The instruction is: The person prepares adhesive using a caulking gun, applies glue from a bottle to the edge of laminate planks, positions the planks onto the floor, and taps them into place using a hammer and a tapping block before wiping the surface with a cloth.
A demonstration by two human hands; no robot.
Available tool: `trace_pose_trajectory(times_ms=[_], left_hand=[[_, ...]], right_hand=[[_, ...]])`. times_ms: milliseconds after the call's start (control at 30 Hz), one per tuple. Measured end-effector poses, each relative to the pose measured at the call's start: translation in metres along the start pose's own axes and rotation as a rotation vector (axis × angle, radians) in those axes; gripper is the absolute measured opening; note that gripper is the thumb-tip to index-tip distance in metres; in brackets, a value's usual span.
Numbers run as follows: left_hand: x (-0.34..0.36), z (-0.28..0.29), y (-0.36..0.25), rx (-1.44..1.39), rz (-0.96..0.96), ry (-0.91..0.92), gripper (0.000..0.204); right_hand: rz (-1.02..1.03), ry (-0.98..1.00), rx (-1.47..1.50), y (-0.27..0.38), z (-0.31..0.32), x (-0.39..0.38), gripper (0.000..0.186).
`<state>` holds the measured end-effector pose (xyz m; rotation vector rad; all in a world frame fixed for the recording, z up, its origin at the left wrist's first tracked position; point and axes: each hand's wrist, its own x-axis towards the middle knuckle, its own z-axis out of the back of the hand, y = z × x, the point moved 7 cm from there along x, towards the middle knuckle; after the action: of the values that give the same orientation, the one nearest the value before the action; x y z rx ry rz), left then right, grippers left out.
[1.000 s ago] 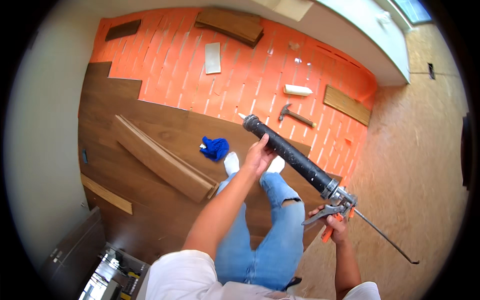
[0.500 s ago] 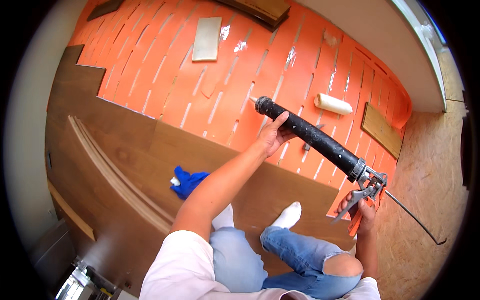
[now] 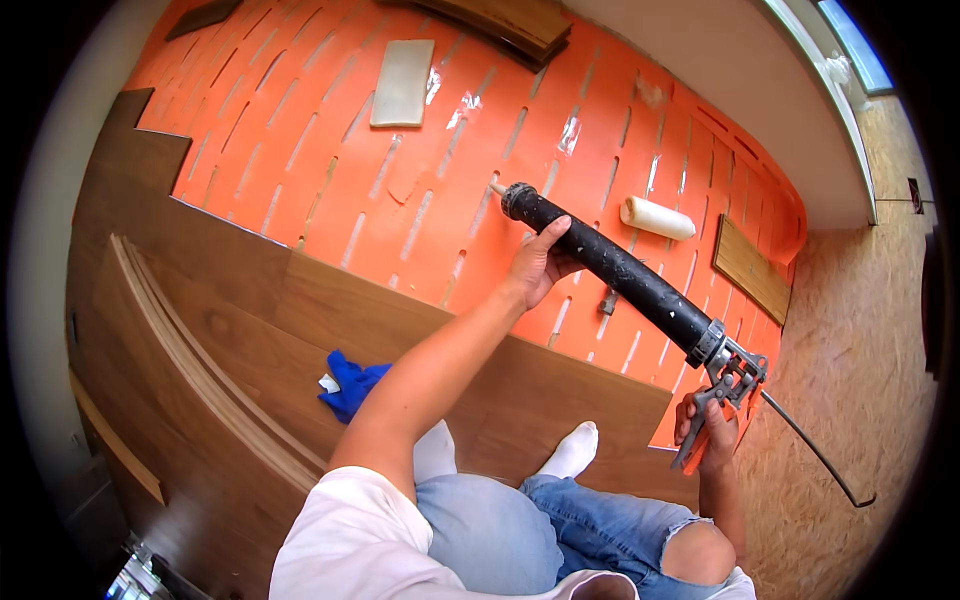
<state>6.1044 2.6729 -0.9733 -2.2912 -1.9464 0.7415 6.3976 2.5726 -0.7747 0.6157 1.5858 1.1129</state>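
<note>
A long black caulking gun (image 3: 615, 265) lies slantwise across my front, its pale nozzle over a slot in the orange slotted underlay (image 3: 330, 130). My left hand (image 3: 545, 265) cradles the barrel near the nozzle end, thumb on top. At the other end my right hand (image 3: 707, 435) is wrapped round the orange handle and the metal trigger. A bent plunger rod sticks out behind the grip. Under the barrel lies a tool with a metal head (image 3: 608, 301), mostly hidden. Beyond the barrel a white sealant sausage pack (image 3: 657, 218) rests on the underlay.
Laid brown floorboards (image 3: 400, 330) stretch under my feet, with a stack of long boards (image 3: 205, 365) at left. A blue cloth (image 3: 350, 385) lies beside my left arm. Further off are a pale block (image 3: 403, 83), dark planks (image 3: 500, 25) and a short board (image 3: 752, 268) near the wall.
My right hand's fingers and the trigger have drawn closer to the handle. The view has shifted slightly, and the gun remains in both hands over the underlay.
</note>
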Motion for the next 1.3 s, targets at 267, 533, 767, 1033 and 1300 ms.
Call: trace_pose_trajectory(times_ms=[267,533,767,1033,1300], left_hand=[[0.009,0.011,0.000,0.015,0.006,0.007,0.041],[0.008,0.006,0.001,0.029,0.005,0.004,0.038],[0.008,0.008,0.000,0.055,0.005,-0.010,0.039],[0.023,0.001,-0.004,-0.002,-0.009,-0.041,0.038],[-0.001,0.004,0.003,-0.033,0.117,-0.032,0.041]], right_hand=[[0.078,-0.133,-0.025,0.001,-0.019,0.012,0.044],[-0.004,0.003,0.004,-0.016,0.012,0.010,0.043],[0.081,0.046,0.057,0.002,-0.024,0.012,0.045],[0.100,-0.007,-0.018,-0.018,0.004,0.018,0.036],[-0.045,0.007,-0.044,-0.016,0.014,0.002,0.041]])
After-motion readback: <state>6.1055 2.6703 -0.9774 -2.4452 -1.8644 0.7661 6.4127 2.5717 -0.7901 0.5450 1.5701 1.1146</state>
